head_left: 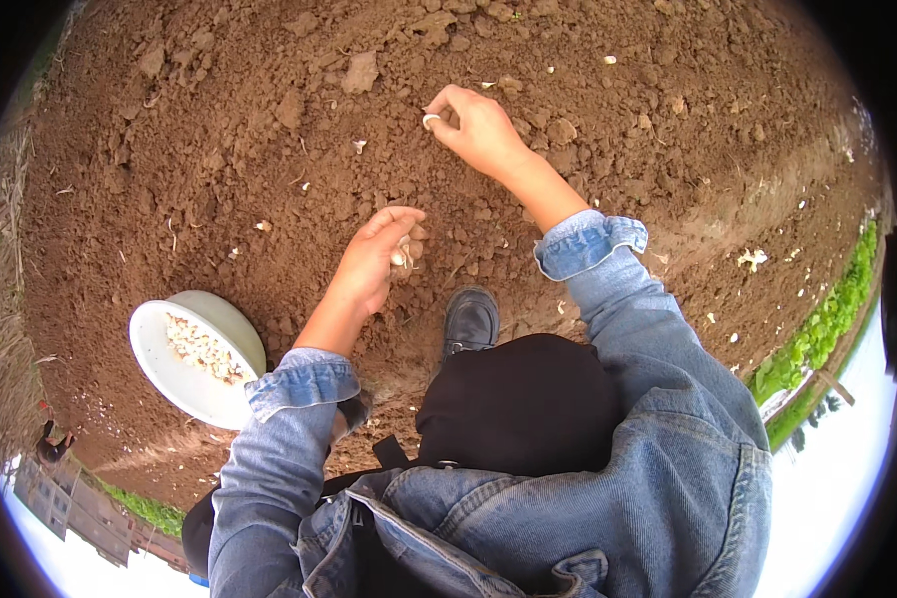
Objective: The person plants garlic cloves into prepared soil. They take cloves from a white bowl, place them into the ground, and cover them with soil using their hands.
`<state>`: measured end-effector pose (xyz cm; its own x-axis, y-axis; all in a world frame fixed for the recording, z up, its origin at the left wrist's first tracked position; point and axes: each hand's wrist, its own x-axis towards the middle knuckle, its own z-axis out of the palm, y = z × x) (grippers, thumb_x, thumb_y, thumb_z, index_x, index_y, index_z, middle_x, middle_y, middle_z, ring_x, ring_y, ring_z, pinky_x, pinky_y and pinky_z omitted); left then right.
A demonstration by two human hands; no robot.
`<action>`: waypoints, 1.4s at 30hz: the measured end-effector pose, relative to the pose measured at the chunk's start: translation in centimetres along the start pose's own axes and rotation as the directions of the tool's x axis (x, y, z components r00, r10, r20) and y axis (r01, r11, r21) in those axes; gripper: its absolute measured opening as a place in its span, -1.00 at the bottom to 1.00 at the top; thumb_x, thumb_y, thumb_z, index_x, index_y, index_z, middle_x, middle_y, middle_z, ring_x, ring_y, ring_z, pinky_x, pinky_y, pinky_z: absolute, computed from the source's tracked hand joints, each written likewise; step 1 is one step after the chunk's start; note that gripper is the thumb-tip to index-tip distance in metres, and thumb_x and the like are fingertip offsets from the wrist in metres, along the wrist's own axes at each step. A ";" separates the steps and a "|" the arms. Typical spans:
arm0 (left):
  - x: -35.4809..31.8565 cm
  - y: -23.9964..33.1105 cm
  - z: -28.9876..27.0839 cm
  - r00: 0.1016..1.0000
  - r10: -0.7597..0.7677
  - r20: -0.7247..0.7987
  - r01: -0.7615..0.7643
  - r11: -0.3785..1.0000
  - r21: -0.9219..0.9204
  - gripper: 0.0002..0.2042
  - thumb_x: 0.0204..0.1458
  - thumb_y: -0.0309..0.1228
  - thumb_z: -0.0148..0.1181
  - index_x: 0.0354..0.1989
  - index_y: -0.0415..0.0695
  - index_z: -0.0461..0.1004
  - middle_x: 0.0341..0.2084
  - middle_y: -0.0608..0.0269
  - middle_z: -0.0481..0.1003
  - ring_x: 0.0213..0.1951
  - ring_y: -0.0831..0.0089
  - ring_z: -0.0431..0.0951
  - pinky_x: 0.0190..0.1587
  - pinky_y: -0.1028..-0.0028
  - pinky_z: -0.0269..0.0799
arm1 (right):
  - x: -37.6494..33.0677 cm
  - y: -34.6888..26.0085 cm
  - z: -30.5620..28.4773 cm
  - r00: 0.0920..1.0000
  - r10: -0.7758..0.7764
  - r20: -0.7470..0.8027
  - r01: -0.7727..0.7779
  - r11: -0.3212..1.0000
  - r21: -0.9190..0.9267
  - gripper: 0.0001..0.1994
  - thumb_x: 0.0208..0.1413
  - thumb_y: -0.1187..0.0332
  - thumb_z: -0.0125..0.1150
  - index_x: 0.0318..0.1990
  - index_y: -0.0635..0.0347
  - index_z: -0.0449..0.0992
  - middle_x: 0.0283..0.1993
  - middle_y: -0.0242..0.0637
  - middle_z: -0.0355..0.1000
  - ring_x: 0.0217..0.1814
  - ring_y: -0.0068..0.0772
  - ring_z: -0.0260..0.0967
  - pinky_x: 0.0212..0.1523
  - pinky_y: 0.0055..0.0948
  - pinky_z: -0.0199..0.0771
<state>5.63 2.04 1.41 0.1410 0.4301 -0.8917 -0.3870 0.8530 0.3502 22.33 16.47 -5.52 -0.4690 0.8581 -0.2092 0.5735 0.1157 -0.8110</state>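
Brown, crumbly soil (259, 140) carries everything here, clods and pale scraps scattered over it. The right hand (476, 132) is out over the middle of the plot, thumb and forefinger pinching 1 white clove (431, 120) just above the ground. Nearer the body, the left hand (371, 261) is curled around several pale cloves (402, 253); the fingers hide some, so I cannot tell how many. The 2 hands are apart, and both forearms wear rolled denim sleeves (618, 289).

Toward the soil's left edge sits a white bowl (149, 364), just beside the left cuff, with a heap of cloves (201, 347) inside. A dark shoe (470, 321) stands on the soil below the gap between the hands. Dry straw (5, 299) runs along the left edge, and green plants (825, 334) line the lower right edge. Near the lower left corner, another person (52, 446) appears, small and unclear.
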 end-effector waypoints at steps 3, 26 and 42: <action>0.3 0.1 -0.7 1.000 -0.014 0.028 0.015 0.998 -0.053 -0.83 0.26 -0.33 0.01 -0.09 -0.09 0.44 -0.37 0.42 0.43 -0.42 0.66 0.48 -0.55 0.70 0.26 | 1.0 4.9 -9.2 0.878 0.142 -0.457 -0.185 0.981 -0.050 -0.81 0.14 0.30 0.23 -0.21 0.22 0.52 -0.34 -0.23 0.53 -0.32 -0.41 0.50 -0.27 -0.41 0.51; -0.6 1.0 -1.1 1.000 0.004 -0.003 -0.004 0.996 -0.092 -0.84 0.25 -0.33 0.02 -0.09 -0.06 0.45 -0.36 0.42 0.46 -0.41 0.67 0.47 -0.54 0.71 0.26 | 2.3 21.8 -22.4 0.794 0.317 -0.518 -0.607 0.441 -0.661 -0.69 0.14 0.13 0.10 -0.02 -0.04 0.57 -0.01 -0.09 0.50 0.05 0.02 0.41 0.11 -0.12 0.35; -4.0 -1.7 -3.3 0.998 -0.046 -0.035 0.042 0.994 -0.104 -0.82 0.27 -0.34 -0.01 -0.07 -0.09 0.44 -0.37 0.43 0.41 -0.40 0.68 0.47 -0.54 0.71 0.26 | -4.6 5.2 1.8 0.768 0.149 -0.622 -0.283 0.951 -0.122 -0.39 0.07 0.04 0.24 0.25 0.07 0.32 0.34 -0.08 0.21 0.42 -0.01 0.02 0.39 -0.09 0.02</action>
<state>2.67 -2.09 3.46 0.1267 0.3800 -0.9163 -0.4737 0.8348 0.2807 26.23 12.19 -9.73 0.1431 0.9880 0.0582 0.7600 -0.0720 -0.6459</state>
